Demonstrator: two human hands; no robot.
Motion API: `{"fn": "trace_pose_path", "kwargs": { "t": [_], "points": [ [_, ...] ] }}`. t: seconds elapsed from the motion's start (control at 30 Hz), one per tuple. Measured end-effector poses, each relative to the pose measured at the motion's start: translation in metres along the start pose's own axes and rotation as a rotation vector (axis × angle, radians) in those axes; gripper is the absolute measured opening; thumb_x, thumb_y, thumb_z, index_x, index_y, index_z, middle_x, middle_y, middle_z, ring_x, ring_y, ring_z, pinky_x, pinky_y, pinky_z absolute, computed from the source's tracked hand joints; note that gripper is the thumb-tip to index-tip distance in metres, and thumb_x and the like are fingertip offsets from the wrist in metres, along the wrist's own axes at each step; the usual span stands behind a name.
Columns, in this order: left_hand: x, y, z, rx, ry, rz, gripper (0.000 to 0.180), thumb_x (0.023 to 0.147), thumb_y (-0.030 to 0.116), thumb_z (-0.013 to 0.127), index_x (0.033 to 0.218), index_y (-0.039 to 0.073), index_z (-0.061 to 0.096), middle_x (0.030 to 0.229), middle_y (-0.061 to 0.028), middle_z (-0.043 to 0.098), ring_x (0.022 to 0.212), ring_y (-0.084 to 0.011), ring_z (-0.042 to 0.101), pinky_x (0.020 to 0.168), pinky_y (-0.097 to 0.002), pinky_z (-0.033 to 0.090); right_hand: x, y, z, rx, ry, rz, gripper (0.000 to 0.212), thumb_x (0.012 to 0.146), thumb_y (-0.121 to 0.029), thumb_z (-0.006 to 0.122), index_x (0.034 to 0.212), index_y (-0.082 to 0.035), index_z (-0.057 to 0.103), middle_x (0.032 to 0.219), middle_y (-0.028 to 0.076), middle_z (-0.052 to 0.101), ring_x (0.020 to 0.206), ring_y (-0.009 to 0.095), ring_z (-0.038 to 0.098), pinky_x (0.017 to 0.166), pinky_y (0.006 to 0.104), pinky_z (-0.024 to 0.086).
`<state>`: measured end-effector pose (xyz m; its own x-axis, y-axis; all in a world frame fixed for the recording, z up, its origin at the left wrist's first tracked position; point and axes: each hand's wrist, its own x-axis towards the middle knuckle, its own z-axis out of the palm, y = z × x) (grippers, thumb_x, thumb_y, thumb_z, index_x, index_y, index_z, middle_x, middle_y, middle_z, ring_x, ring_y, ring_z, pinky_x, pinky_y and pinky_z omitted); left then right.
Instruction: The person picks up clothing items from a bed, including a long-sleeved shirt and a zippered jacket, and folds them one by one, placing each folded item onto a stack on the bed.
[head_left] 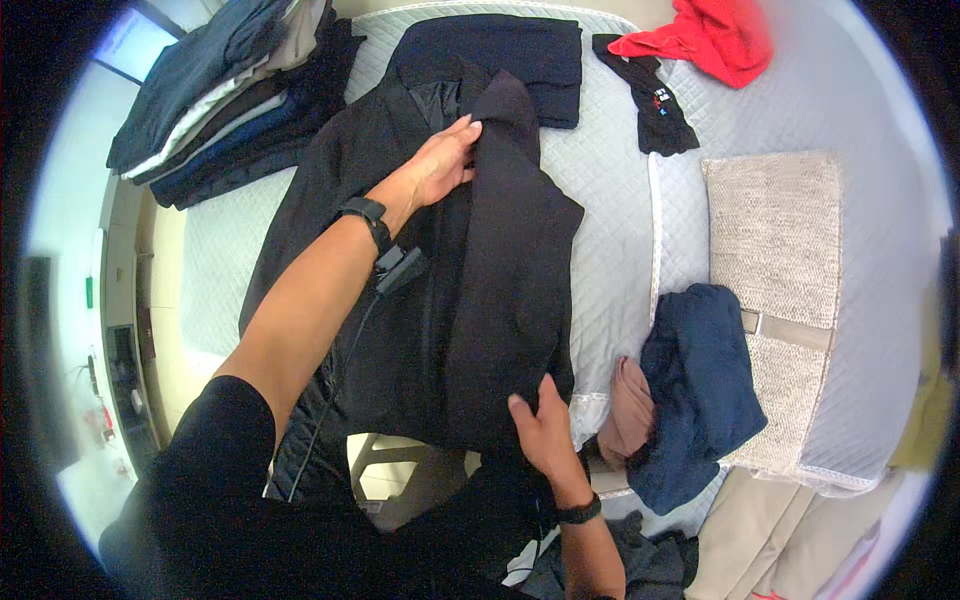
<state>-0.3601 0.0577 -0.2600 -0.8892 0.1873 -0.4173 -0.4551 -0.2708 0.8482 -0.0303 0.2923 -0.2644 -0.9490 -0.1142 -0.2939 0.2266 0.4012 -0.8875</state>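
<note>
Down at the lower centre of the frame, the right hand (545,430) sits on the near hem of the big black woven jacket (500,270), fingers spread and flat on the cloth with the thumb out to the left; whether anything is pinched beneath the palm, I cannot tell. That hem hangs just over the edge of the white quilted mattress (610,180).

Moving up through the middle, the jacket lies lengthwise, one front panel folded over the other into a long dark slab. It looks soft and floppy, fairly heavy for a garment, likely to slump if lifted from one point. My read: best taken at the shoulder seam and the hem together, or along the folded edge, never by a loose sleeve.

Further up, the left hand (445,160) rests near the collar, fingers together and extended, pressing the folded lapel flat. A black wristband (365,215) circles that wrist, a small black clip-on device (400,268) below it.

To the right, a crumpled navy garment (700,390) lies against a beige woven bag (780,260). At the far upper left, a stack of folded dark clothes (230,90); upper right, a red cloth (710,35).
</note>
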Motion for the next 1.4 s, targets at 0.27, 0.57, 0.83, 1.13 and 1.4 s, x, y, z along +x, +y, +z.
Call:
{"fn": "trace_pose_path", "kwargs": {
  "t": [0.27, 0.57, 0.83, 1.13, 1.4],
  "points": [
    [-0.082, -0.021, -0.050, 0.443, -0.040, 0.137, 0.062, 0.108, 0.034, 0.057, 0.161, 0.011, 0.035, 0.144, -0.0178, 0.059, 0.129, -0.0277, 0.059, 0.105, -0.0408, 0.053, 0.007, -0.014, -0.011, -0.383, -0.053, 0.114, 0.039, 0.095, -0.006, 0.064, 0.128, 0.005, 0.047, 0.091, 0.036, 0.066, 0.086, 0.053, 0.066, 0.073, 0.0551, 0.053],
    [-0.225, -0.033, -0.176, 0.820, 0.289, 0.303, 0.037, 0.103, 0.022, 0.066, 0.134, 0.003, 0.063, 0.129, -0.0153, 0.067, 0.113, -0.0217, 0.068, 0.096, -0.0327, 0.055, -0.011, -0.029, -0.003, -0.582, -0.359, 0.281, 0.091, 0.089, -0.008, 0.073, 0.162, -0.001, 0.019, 0.123, 0.036, 0.065, 0.113, 0.051, 0.065, 0.096, 0.0474, 0.053],
    [-0.286, -0.039, -0.226, 1.277, 0.690, 0.397, 0.050, 0.093, 0.022, 0.073, 0.137, 0.004, 0.056, 0.139, -0.0234, 0.056, 0.127, -0.0430, 0.050, 0.109, -0.0493, 0.043, -0.015, -0.017, -0.009, -0.826, -0.225, 0.095, 0.083, 0.085, 0.001, 0.063, 0.157, 0.009, 0.022, 0.103, 0.034, 0.069, 0.090, 0.048, 0.069, 0.080, 0.0514, 0.057],
    [-0.320, -0.066, -0.305, 1.070, 0.802, -0.004, 0.075, 0.086, 0.048, 0.080, 0.131, -0.008, 0.058, 0.116, -0.0325, 0.067, 0.110, -0.0441, 0.066, 0.095, -0.0505, 0.053, -0.035, -0.089, 0.027, -0.952, -0.002, -0.205, 0.061, 0.088, -0.007, 0.066, 0.145, 0.002, 0.047, 0.116, 0.024, 0.061, 0.105, 0.042, 0.060, 0.087, 0.0475, 0.054],
    [-0.339, -0.059, -0.320, 1.145, 0.614, -0.120, 0.052, 0.082, 0.034, 0.082, 0.105, -0.011, 0.069, 0.100, -0.0301, 0.073, 0.098, -0.0430, 0.072, 0.087, -0.0472, 0.056, -0.026, -0.011, 0.046, -0.992, -0.547, 0.094, 0.058, 0.085, -0.035, 0.080, 0.126, 0.002, 0.061, 0.124, 0.026, 0.062, 0.121, 0.045, 0.057, 0.104, 0.0491, 0.050]
  ]
}}
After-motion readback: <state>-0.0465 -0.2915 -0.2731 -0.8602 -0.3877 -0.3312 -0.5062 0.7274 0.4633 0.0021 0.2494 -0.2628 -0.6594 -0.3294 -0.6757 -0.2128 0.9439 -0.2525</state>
